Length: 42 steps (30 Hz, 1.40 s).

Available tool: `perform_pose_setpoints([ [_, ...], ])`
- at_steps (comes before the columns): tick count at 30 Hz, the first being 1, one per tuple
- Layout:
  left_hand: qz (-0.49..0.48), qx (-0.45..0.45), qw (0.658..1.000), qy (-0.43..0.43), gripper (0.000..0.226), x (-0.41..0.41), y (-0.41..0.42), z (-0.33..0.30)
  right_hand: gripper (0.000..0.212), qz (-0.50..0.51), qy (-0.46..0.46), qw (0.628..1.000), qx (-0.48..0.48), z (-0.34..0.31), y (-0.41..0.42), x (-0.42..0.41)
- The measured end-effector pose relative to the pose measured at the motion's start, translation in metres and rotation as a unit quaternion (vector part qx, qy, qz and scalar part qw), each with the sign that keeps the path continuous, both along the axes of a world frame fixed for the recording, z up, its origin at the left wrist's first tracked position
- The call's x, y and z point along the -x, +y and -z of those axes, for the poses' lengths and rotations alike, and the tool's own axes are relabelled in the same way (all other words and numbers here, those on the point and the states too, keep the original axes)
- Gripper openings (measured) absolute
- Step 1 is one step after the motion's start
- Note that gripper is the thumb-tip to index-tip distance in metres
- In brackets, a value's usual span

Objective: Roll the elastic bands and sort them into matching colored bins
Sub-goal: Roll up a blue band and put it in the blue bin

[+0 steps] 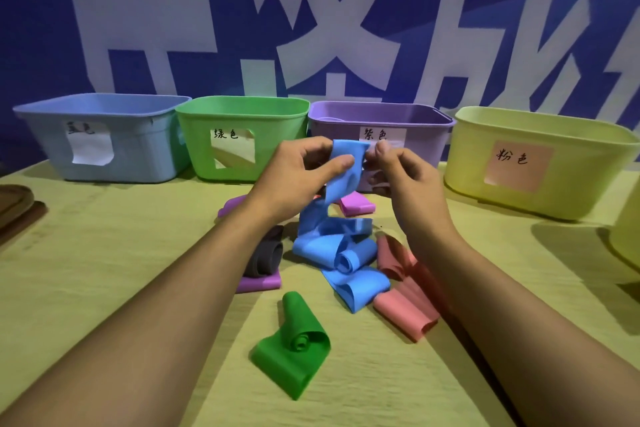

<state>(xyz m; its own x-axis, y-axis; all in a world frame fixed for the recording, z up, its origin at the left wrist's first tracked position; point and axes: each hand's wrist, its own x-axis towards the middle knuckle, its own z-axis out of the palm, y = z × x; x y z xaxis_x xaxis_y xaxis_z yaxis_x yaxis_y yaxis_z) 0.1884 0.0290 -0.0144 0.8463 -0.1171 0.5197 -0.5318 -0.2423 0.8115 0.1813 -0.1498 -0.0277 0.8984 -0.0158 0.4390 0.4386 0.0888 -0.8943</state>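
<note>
Hands, left hand (294, 172) and right hand (403, 177) both pinching blue band (341, 236) top, rest trailing below onto worktop (104, 270), purple bin (381, 121) just behind.

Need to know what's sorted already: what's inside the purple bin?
Only the purple bin's far inner wall and a pale curved edge near its left corner show. Its front wall and the raised blue band cover the floor, so contents cannot be told.

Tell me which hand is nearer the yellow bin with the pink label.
Right. The right hand is in front of the purple bin, beside the yellow bin. The left hand is farther left, nearer the green bin. Both hold the blue band.
</note>
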Motion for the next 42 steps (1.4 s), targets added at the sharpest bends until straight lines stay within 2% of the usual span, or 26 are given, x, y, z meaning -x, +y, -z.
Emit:
perform_pose_setpoints([
  [3, -0.002, 0.032, 0.999, -0.017, 0.011, 0.002, -0.003, -0.002, 0.013, -0.002, -0.019, 0.999, 0.033, 0.001, 0.000, 0.000],
  [6, -0.002, 0.056, 0.998, -0.029, 0.014, 0.005, -0.007, -0.006, 0.033, -0.038, -0.015, 0.999, 0.028, 0.002, 0.000, -0.001],
  [8, 0.000, 0.075, 0.997, -0.036, 0.017, 0.007, -0.008, -0.010, 0.037, -0.073, -0.006, 0.997, 0.030, 0.002, 0.002, 0.002],
  [14, -0.050, 0.128, 0.988, -0.074, 0.014, 0.010, -0.007, -0.026, 0.018, -0.091, -0.007, 0.989, 0.116, 0.006, 0.005, 0.001],
  [20, -0.075, 0.115, 0.985, -0.106, 0.008, 0.007, -0.016, -0.068, 0.010, -0.086, -0.006, 0.987, 0.138, 0.005, 0.003, -0.001],
  [28, -0.111, 0.117, 0.974, -0.157, 0.006, 0.005, -0.014, -0.131, 0.039, -0.094, -0.031, 0.980, 0.171, 0.002, 0.000, -0.002],
  [31, -0.122, 0.090, 0.976, -0.159, 0.009, 0.007, -0.013, -0.145, 0.048, -0.111, -0.030, 0.975, 0.189, 0.003, 0.002, 0.000],
  [35, -0.127, 0.099, 0.978, -0.135, 0.014, 0.013, -0.013, -0.161, 0.038, -0.117, -0.047, 0.972, 0.196, 0.003, 0.003, 0.006],
  [42, -0.121, 0.116, 0.982, -0.089, 0.015, 0.025, -0.011, -0.176, 0.040, -0.120, -0.046, 0.967, 0.219, 0.002, 0.007, 0.013],
])
